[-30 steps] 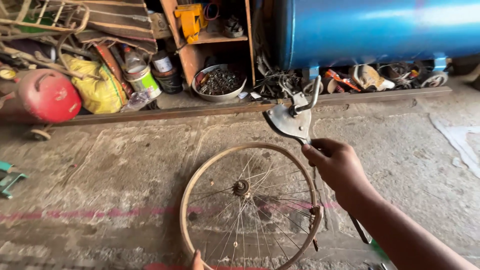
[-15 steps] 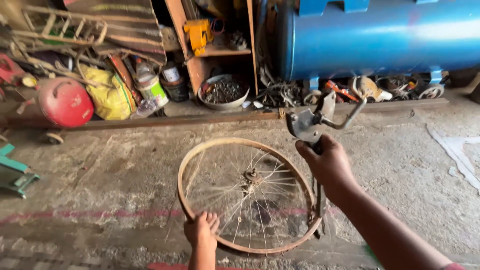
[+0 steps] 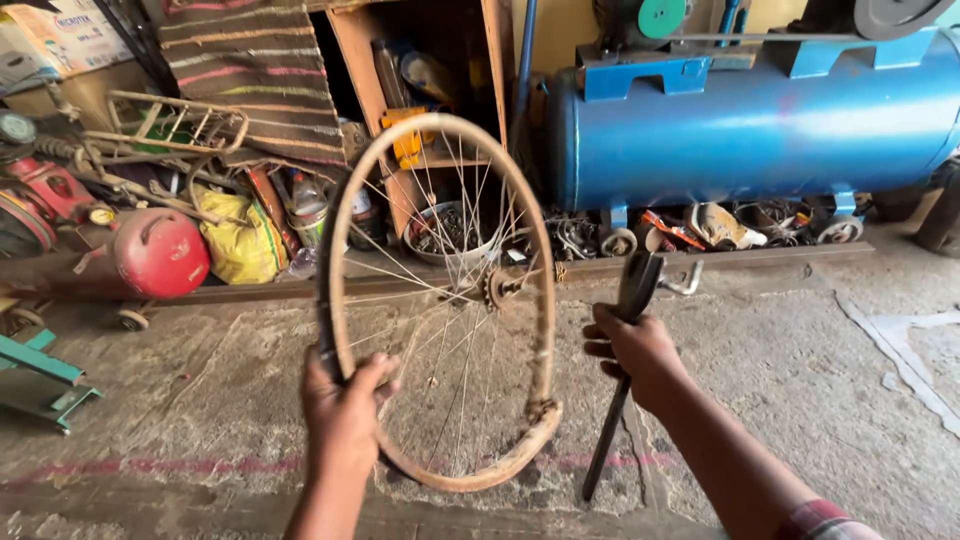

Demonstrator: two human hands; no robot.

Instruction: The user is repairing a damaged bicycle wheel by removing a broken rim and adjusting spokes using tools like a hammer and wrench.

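Head view: left hand [image 3: 345,415] clamped on bare wheel rim [image 3: 338,250], upright. Right hand [image 3: 640,350] fisted around metal tool [image 3: 618,400]. Probably readying rim for tool work; needs steady hold.

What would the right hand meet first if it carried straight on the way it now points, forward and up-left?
Probably the bare wheel rim held upright by the left hand; the right hand, gripping a dark metal tool, sits just right of it. Depth is unclear; it could pass behind.
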